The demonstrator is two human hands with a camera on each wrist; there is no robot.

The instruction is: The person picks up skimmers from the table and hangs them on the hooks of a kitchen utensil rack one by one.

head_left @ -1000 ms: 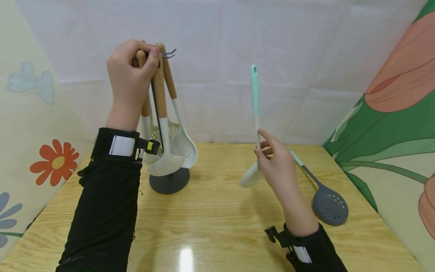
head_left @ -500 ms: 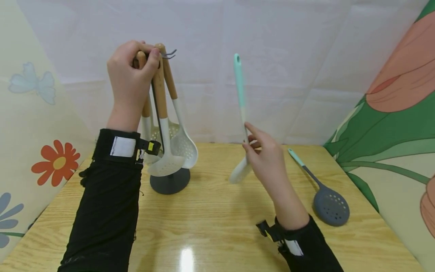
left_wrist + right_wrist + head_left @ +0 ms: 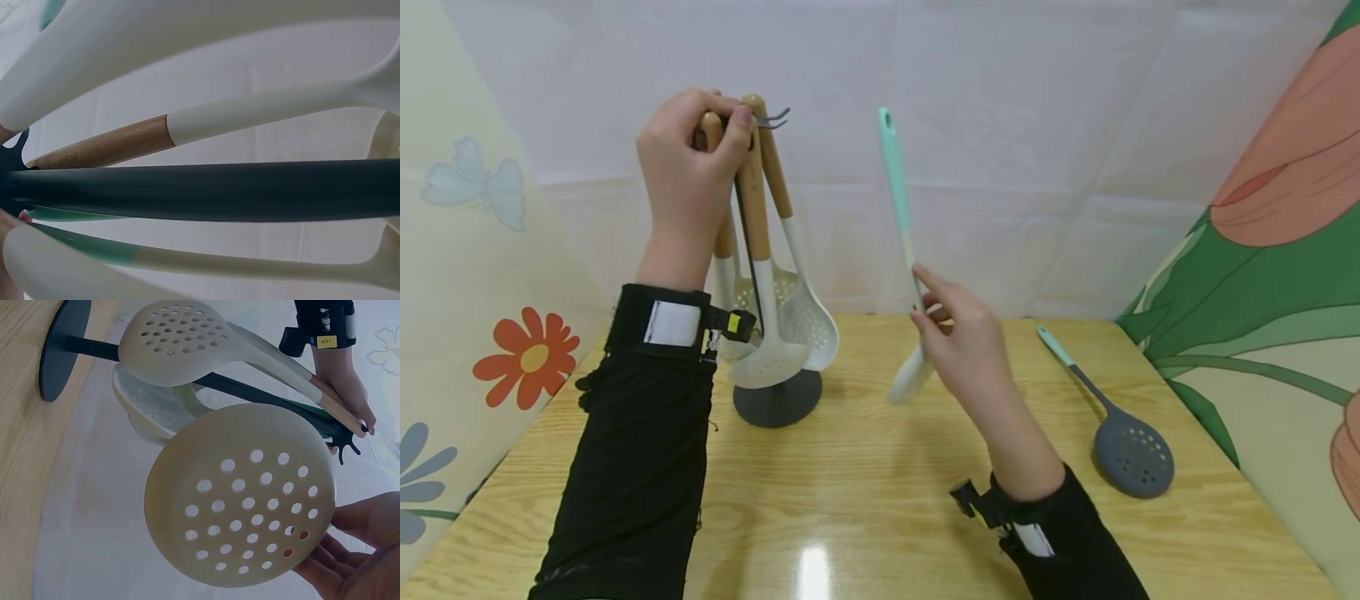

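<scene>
Carried leftward toward frame centre, light stiff skimmer (image 3: 901,250) pinched mid-handle by right hand (image 3: 958,342) (left hand (image 3: 688,179) gripping rack (image 3: 775,398) top).

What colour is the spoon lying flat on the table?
The spoon is grey with a mint-green handle end, best seen in the head view.
</scene>
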